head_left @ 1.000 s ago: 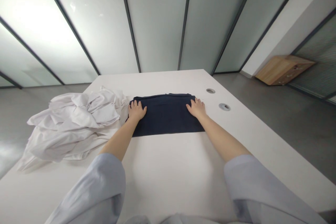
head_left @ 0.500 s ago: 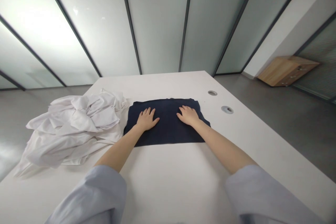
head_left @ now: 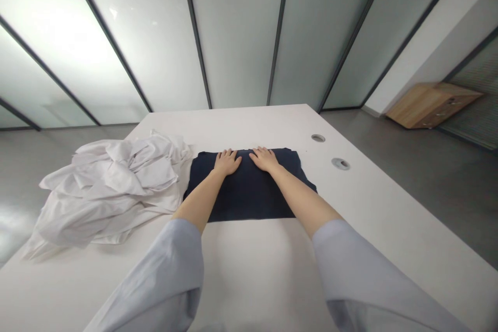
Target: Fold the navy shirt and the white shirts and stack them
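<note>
A dark navy piece of folded cloth (head_left: pixel 249 194) lies flat on the white table (head_left: pixel 249 259); I cannot tell what garment it is. My left hand (head_left: pixel 227 162) rests palm down on its far part, left of the middle, fingers stretched toward the far edge. On the same far part, right of the middle, my right hand (head_left: pixel 264 158) lies flat with its fingers extended. A short gap of navy cloth shows between the two hands. Neither hand grips anything.
A crumpled heap of white cloth (head_left: pixel 120 187) lies on the table's left, close against the navy cloth. Two round grommets (head_left: pixel 318 138) are set in the tabletop at the right. Beyond stand frosted glass panels (head_left: pixel 237 31) and a wooden cabinet (head_left: pixel 428 105).
Both hands have slid away from me toward the far edge of the navy cloth and come closer together. The white heap has stayed in place.
</note>
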A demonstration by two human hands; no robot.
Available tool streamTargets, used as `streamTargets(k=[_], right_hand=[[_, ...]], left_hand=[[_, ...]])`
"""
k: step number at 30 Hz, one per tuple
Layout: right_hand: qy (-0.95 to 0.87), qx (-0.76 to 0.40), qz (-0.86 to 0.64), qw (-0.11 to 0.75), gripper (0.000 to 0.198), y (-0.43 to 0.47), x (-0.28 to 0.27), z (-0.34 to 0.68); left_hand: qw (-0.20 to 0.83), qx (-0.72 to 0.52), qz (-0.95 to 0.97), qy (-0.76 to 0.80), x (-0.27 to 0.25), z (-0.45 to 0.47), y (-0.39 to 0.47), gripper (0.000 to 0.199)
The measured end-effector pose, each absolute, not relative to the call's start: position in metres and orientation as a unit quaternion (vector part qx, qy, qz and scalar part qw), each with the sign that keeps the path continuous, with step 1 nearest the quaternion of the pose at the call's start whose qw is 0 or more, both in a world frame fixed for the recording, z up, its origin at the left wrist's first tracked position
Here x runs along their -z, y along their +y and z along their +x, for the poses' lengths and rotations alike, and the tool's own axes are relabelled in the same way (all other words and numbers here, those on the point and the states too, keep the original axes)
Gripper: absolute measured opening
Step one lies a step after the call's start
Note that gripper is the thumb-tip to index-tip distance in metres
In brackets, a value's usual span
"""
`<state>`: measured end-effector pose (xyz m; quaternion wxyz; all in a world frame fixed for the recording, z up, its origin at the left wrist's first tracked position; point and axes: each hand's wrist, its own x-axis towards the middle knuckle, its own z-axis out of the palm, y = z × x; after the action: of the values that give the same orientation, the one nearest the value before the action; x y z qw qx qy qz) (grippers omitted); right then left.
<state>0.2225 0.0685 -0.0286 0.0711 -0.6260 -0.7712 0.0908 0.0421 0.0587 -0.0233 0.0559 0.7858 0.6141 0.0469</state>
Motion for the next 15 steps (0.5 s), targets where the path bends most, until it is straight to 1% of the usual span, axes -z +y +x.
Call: streamTargets(k=[2,6,11,13,15], right_hand=[[-0.752,-0.093,-0.65,0.061,0.061,0.074,0.033,0.237],[-0.708,-0.083,-0.699,0.053,0.063,0.076,0.038,0.286],[-0.634,-0.069,-0.767,0.063,0.058,0.068,0.041,0.349],[-0.614,-0.063,-0.783,0.075,0.058,0.064,0.038,0.358],[-0.606,-0.046,-0.788,0.102,0.059,0.057,0.032,0.354]], left_hand=[[0.06,-0.039,0.756,0.651,0.028,0.026,0.06,0.067],[0.048,-0.028,0.708,0.704,0.03,-0.01,0.058,0.07],[0.05,-0.027,0.633,0.772,0.028,-0.034,0.054,0.077],[0.038,-0.03,0.618,0.785,0.026,-0.032,0.05,0.081],[0.009,-0.044,0.646,0.762,0.025,-0.024,0.044,0.082]])
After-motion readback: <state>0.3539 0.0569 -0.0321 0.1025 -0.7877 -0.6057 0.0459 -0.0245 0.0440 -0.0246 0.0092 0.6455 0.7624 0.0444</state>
